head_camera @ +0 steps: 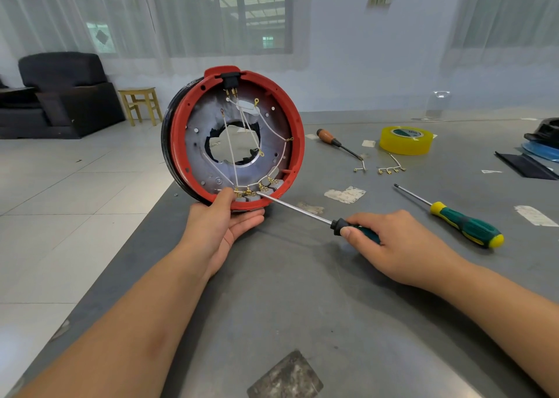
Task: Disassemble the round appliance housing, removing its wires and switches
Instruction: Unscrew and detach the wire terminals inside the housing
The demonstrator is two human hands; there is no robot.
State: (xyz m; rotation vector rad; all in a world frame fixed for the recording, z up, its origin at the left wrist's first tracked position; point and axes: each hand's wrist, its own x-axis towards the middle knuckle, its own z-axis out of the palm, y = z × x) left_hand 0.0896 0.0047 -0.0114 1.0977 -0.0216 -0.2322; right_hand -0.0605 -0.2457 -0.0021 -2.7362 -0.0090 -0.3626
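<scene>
Now the left hand (222,225) is gripping the round red plastic housing (234,137) upright while the right hand (390,246) is clasping a green-handled steel screwdriver (305,210); its tip should be levering gently under the brass terminals (248,191) at the housing's bottom rim.

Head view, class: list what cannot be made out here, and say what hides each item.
- Screwdriver tip: among the terminals at the housing bottom rim; too small to tell what it touches.
- Left hand fingers: under the housing, mostly hidden.
- Screwdriver handle: covered by the right hand.
- Black and blue items: cut off by the right edge.
- Tape roll label: too small to read.
</scene>
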